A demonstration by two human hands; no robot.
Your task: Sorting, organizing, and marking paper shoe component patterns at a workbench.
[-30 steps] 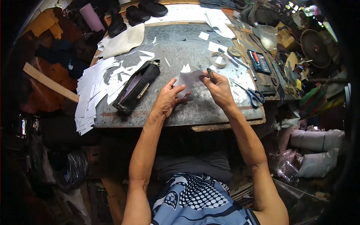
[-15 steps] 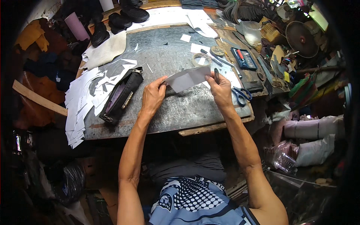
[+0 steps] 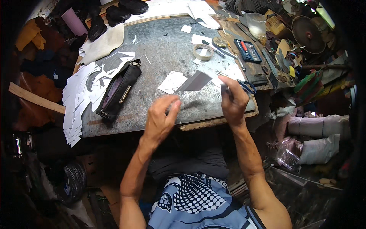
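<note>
Change: half a second ago both hands held a grey folded sheet; now it is out of their grasp, ahead of them.
Grey sheet [image 3: 197, 81]: over the middle of the worktop [image 3: 152, 47], beyond and between the hands; flat-faced, straight-edged, slanted — contact with the surface cannot be confirmed.
White paper [image 3: 171, 82]: immediately left of the grey sheet, angular, faintly marked; whether the two are joined cannot be told.
Left hand [image 3: 158, 116]: raised near the front edge, fingers loosely bent, thumb standing apart.
Right hand [image 3: 234, 100]: raised beside the blue-handled scissors [image 3: 249, 87], fingers curled; whether they pinch anything cannot be told.
Black pouch [image 3: 120, 87]: unzipped, left of the white paper.
Markings: marks on the white paper too small to read; shirt [image 3: 198, 213] bears a lettered badge — wording not recorded.
</note>
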